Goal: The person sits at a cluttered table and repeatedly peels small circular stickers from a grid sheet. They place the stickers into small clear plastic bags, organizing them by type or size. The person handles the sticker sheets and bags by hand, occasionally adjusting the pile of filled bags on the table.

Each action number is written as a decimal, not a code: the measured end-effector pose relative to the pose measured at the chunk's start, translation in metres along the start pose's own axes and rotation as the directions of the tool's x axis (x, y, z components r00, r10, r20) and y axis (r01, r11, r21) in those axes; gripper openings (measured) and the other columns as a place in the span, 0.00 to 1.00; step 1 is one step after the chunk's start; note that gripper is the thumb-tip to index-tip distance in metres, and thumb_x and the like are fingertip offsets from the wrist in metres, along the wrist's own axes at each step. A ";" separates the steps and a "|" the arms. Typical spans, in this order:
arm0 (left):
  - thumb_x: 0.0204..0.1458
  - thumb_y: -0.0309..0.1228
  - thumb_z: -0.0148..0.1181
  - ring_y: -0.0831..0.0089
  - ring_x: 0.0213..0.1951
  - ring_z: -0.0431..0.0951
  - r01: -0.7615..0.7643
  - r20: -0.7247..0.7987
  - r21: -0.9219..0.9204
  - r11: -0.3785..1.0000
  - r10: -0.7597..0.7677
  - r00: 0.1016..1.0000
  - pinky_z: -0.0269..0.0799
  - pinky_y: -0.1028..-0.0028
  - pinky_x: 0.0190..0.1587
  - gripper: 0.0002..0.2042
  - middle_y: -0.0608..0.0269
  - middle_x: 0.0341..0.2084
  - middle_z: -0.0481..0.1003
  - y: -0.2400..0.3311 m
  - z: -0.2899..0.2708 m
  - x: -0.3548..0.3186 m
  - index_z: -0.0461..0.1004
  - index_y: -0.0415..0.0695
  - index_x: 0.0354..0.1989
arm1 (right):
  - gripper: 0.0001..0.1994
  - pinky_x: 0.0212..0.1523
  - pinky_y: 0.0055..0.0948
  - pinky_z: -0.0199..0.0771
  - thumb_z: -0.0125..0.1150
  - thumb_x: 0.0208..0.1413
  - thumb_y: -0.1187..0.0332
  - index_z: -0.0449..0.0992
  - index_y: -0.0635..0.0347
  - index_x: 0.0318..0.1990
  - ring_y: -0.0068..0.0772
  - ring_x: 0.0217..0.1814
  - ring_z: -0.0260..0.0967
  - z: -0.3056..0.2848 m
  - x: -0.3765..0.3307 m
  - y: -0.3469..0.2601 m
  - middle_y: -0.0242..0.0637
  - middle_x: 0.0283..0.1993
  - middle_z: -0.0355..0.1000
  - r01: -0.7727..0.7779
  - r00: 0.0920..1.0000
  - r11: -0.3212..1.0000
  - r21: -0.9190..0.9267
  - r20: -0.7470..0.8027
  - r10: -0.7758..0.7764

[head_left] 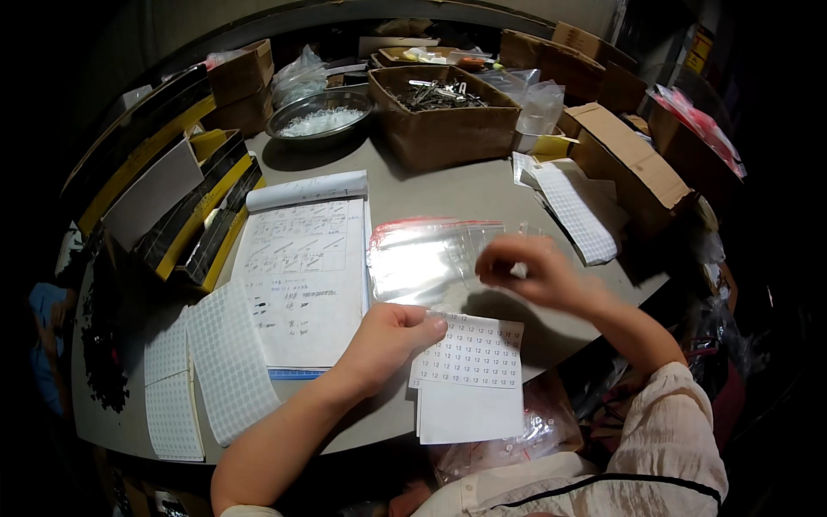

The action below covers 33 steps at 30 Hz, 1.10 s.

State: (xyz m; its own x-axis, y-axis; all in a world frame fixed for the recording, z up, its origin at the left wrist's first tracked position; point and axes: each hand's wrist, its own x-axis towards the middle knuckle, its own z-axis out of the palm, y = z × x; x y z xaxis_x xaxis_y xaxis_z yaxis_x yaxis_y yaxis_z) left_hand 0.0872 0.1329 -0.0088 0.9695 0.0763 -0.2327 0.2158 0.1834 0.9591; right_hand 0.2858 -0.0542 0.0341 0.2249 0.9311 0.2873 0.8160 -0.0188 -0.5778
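My left hand pinches a stack of white label sheets at its upper left corner, thumb on top. Rows of small printed labels cover the upper part; the lower part is blank. My right hand hovers above the right end of a pile of clear plastic zip bags with red-edged tops. Its fingers are curled in and slightly blurred; whatever they pinch is hidden or too small to make out. Left of the bags lies a pad of paper with handwriting and a rolled-back top page.
More label sheets lie at the front left, others at the right. Black-and-yellow boxes stand at left. Behind are a metal bowl of clear small pieces and a cardboard box of dark metal parts. An open carton stands at right.
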 end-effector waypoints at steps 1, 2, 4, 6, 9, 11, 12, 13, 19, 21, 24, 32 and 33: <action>0.63 0.31 0.61 0.82 0.33 0.76 -0.003 0.019 0.031 1.000 0.003 1.000 0.72 0.78 0.38 0.12 0.65 0.30 0.81 0.001 0.000 0.001 0.82 0.32 0.37 | 0.07 0.40 0.26 0.76 0.69 0.55 0.75 0.78 0.61 0.39 0.26 0.36 0.74 -0.006 0.009 0.012 0.34 0.37 0.76 -0.146 0.988 0.975 0.169 0.080 0.135; 0.63 0.31 0.61 0.82 0.33 0.75 -0.011 0.024 0.029 1.000 0.010 1.000 0.72 0.77 0.38 0.12 0.65 0.30 0.81 0.003 0.001 0.000 0.82 0.31 0.37 | 0.06 0.40 0.25 0.76 0.69 0.57 0.73 0.78 0.61 0.40 0.24 0.36 0.74 -0.010 0.018 0.028 0.32 0.36 0.76 -0.290 0.953 0.901 0.323 0.179 0.243; 0.63 0.32 0.60 0.82 0.33 0.75 -0.027 0.025 0.019 0.999 0.027 0.999 0.72 0.77 0.38 0.13 0.65 0.30 0.80 0.007 0.006 -0.002 0.82 0.31 0.37 | 0.06 0.40 0.22 0.74 0.68 0.60 0.71 0.77 0.61 0.40 0.20 0.36 0.73 -0.014 0.032 0.055 0.28 0.36 0.76 -0.459 0.885 0.773 0.437 0.299 0.357; 0.63 0.33 0.60 0.81 0.33 0.75 -0.039 0.026 0.114 0.993 0.036 0.999 0.72 0.76 0.38 0.14 0.65 0.29 0.80 0.005 0.004 0.000 0.82 0.31 0.38 | 0.06 0.39 0.21 0.73 0.66 0.62 0.69 0.77 0.60 0.40 0.18 0.36 0.72 -0.021 0.037 0.072 0.26 0.37 0.76 -0.520 0.852 0.749 0.409 0.307 0.424; 0.64 0.34 0.59 0.80 0.33 0.75 -0.043 0.015 0.167 0.985 0.041 0.999 0.72 0.75 0.38 0.15 0.65 0.29 0.80 0.005 0.005 -0.001 0.81 0.31 0.38 | 0.05 0.36 0.21 0.71 0.63 0.64 0.68 0.77 0.58 0.40 0.16 0.36 0.70 -0.023 0.042 0.075 0.26 0.36 0.75 -0.496 0.863 0.815 0.299 0.275 0.424; 0.64 0.34 0.59 0.80 0.33 0.75 -0.046 0.004 0.176 0.983 0.046 0.999 0.72 0.75 0.38 0.15 0.65 0.29 0.80 0.003 0.005 -0.002 0.81 0.31 0.38 | 0.06 0.36 0.25 0.72 0.64 0.62 0.67 0.77 0.60 0.40 0.22 0.36 0.71 -0.024 0.048 0.068 0.30 0.35 0.75 -0.509 0.832 0.851 0.125 0.326 0.450; 0.64 0.34 0.59 0.80 0.33 0.75 -0.051 0.001 0.184 0.982 0.051 0.999 0.72 0.75 0.38 0.15 0.64 0.28 0.80 0.001 0.005 -0.001 0.81 0.31 0.38 | 0.08 0.38 0.30 0.73 0.64 0.61 0.66 0.77 0.62 0.41 0.29 0.35 0.73 -0.018 0.050 0.066 0.35 0.36 0.76 -0.404 0.877 0.915 -0.005 0.283 0.389; 0.64 0.34 0.59 0.80 0.33 0.74 -0.056 -0.002 0.192 0.980 0.057 0.998 0.72 0.75 0.38 0.15 0.64 0.28 0.80 0.000 0.005 -0.001 0.81 0.31 0.38 | 0.11 0.40 0.35 0.74 0.65 0.59 0.65 0.78 0.63 0.41 0.36 0.35 0.74 -0.012 0.050 0.064 0.40 0.37 0.77 -0.291 0.915 0.946 -0.140 0.249 0.318; 0.63 0.35 0.60 0.79 0.32 0.75 -0.086 0.006 0.231 0.969 0.087 0.996 0.73 0.74 0.37 0.15 0.63 0.27 0.80 0.000 0.005 0.000 0.81 0.31 0.38 | 0.20 0.43 0.44 0.75 0.72 0.52 0.54 0.79 0.64 0.37 0.54 0.41 0.77 -0.029 0.058 0.047 0.50 0.34 0.78 -0.360 0.843 0.708 -0.607 0.114 0.526; 0.63 0.35 0.60 0.79 0.32 0.75 -0.100 -0.010 0.209 0.973 0.104 0.995 0.73 0.73 0.37 0.16 0.63 0.27 0.80 -0.008 0.005 0.002 0.80 0.31 0.37 | 0.19 0.43 0.43 0.75 0.72 0.52 0.55 0.79 0.64 0.38 0.52 0.41 0.77 -0.027 0.059 0.049 0.49 0.34 0.79 -0.291 0.903 0.794 -0.533 0.121 0.412; 0.63 0.36 0.60 0.79 0.31 0.75 -0.110 -0.017 0.246 0.963 0.117 0.993 0.73 0.73 0.37 0.16 0.62 0.27 0.80 -0.009 0.005 0.002 0.80 0.31 0.38 | 0.16 0.42 0.42 0.75 0.71 0.53 0.60 0.77 0.63 0.40 0.47 0.40 0.77 -0.016 0.066 0.048 0.47 0.37 0.78 -0.212 0.951 0.946 -0.244 0.171 0.257; 0.63 0.35 0.60 0.79 0.32 0.77 -0.123 0.002 0.185 0.975 0.125 0.992 0.73 0.74 0.37 0.15 0.62 0.30 0.81 -0.007 0.007 0.000 0.80 0.31 0.43 | 0.10 0.43 0.43 0.73 0.66 0.53 0.72 0.72 0.64 0.39 0.56 0.43 0.74 0.027 0.069 0.054 0.49 0.39 0.76 -0.023 0.999 0.909 -0.416 0.019 0.034; 0.63 0.34 0.60 0.80 0.33 0.75 -0.093 0.000 0.168 0.981 0.094 0.996 0.72 0.76 0.37 0.14 0.65 0.31 0.80 -0.006 0.007 -0.001 0.81 0.32 0.44 | 0.11 0.43 0.43 0.73 0.67 0.54 0.71 0.72 0.64 0.40 0.56 0.44 0.74 0.025 0.066 0.053 0.49 0.40 0.76 -0.139 0.988 0.880 -0.453 -0.006 0.154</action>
State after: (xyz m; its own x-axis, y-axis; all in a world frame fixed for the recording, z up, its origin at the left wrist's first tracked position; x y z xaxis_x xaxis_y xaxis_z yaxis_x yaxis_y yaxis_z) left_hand 0.0856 0.1254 -0.0130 0.9855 0.0933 -0.1417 0.1415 0.0083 0.9899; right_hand 0.3302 0.0152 0.0035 0.3506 0.9151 0.1994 0.9284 -0.3115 -0.2026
